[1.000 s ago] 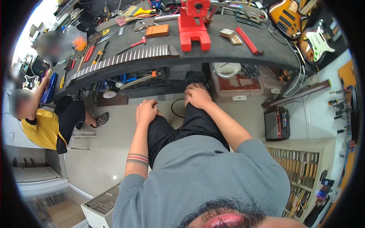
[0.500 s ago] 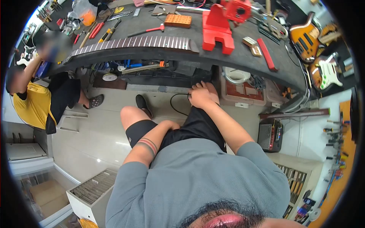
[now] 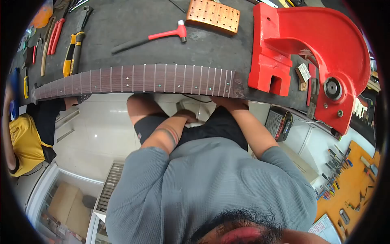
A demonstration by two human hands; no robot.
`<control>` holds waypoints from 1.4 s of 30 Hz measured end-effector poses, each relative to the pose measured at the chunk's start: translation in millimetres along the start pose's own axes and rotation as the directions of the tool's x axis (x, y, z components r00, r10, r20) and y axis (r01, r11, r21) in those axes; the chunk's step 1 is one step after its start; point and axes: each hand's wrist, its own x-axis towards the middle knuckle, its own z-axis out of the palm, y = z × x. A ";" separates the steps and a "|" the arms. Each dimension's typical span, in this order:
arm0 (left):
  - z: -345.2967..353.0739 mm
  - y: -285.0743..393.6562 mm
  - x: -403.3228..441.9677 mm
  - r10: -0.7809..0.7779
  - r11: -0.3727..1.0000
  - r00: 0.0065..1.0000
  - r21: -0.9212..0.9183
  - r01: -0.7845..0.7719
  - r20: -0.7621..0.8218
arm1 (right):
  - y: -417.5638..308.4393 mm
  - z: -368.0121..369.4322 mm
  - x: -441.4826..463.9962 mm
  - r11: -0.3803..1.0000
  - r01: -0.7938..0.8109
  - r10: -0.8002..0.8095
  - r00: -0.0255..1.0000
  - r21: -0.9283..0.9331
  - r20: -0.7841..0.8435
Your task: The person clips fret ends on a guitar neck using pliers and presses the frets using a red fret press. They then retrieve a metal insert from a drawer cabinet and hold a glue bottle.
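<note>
My left hand point(image 3: 188, 115) rests low by my left thigh, below the bench edge; its fingers are too dark to make out. My right forearm point(image 3: 250, 128) reaches toward my right knee, where the bench edge hides the fingers of my right hand. Along the front edge of the bench lies a fretted guitar neck point(image 3: 144, 79) with dot inlays, touched by neither hand. Behind it is a red-and-black hammer point(image 3: 162, 36). A drilled wooden block point(image 3: 213, 17) sits farther back, left of a red press point(image 3: 270, 53).
Yellow-handled cutters point(image 3: 74, 53) and red-handled pliers point(image 3: 56, 36) lie on the bench's left. Another person in a yellow top point(image 3: 26, 142) is at the far left. An amplifier point(image 3: 279, 124) stands under the bench's right side. Tools hang on an orange board point(image 3: 349, 183).
The view has moved closer over the bench, so the neck and press look larger. My left hand has gone from my knee to my thigh. The bench edge now covers my right hand.
</note>
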 end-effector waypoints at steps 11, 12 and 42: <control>-84.3 10.1 6.2 0.202 0.855 0.976 0.472 -0.215 0.079 | 13.2 -63.1 -88.2 0.810 -0.176 -0.088 0.906 0.559 0.413; -90.1 19.8 9.4 0.038 0.912 0.991 0.400 -0.087 0.127 | 16.0 -96.1 -107.1 0.684 -0.228 -0.138 0.892 0.693 0.430; 11.4 30.0 -261.1 0.349 0.937 0.519 0.303 -0.174 -0.780 | 84.2 -201.3 -145.8 0.923 0.139 0.118 0.786 0.359 -0.607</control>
